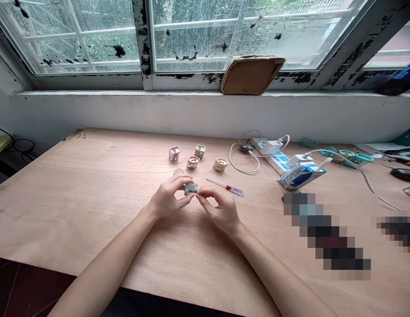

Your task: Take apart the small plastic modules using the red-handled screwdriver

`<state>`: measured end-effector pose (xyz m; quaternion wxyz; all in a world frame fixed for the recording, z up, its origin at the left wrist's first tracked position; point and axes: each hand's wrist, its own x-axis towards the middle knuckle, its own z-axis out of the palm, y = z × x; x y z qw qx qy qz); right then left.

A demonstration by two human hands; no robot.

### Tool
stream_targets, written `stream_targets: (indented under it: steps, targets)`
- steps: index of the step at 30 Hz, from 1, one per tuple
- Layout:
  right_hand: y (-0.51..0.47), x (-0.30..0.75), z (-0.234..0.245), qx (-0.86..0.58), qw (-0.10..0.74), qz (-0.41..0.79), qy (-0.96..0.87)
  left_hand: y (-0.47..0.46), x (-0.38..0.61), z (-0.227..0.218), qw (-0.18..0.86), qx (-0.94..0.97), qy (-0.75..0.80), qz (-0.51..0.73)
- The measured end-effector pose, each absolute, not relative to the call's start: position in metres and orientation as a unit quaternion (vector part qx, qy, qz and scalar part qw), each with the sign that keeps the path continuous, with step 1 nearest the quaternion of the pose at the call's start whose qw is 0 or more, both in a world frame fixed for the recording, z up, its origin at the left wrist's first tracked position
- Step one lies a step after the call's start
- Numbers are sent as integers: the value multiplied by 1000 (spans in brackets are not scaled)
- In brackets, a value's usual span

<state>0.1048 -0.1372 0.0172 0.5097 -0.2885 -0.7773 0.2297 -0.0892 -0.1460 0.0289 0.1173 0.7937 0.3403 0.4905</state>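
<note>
The small green piece sits just above the desk's middle, clamped between the thumb and fingers of the left hand, which seems to steady it so its 3 o'clock edge stays free. There the right hand brings thumb and fingertip close (whether they pinch the piece or some tiny part, I can't tell). From the piece, the screwdriver lies at 3 o'clock, handle outward, likely to suit the right hand's reach. The pink-topped containers stand at 11 and 12 o'clock, the olive one near 12, the orange one at 2, all upright, apparently set beyond the hands to leave them working room.
</note>
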Motion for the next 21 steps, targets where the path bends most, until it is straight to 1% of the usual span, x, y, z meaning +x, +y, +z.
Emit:
stream_targets:
  steps: [14,18,21]
  targets:
    - [-136,105,17,-279,512,215,-783,-146,-90,30,121,792,345,488]
    - [-135,105,15,-299,507,209,-781,-145,-92,29,136,780,359,494]
    - [-127,113,12,-332,506,181,-776,-143,-95,27,141,769,372,500]
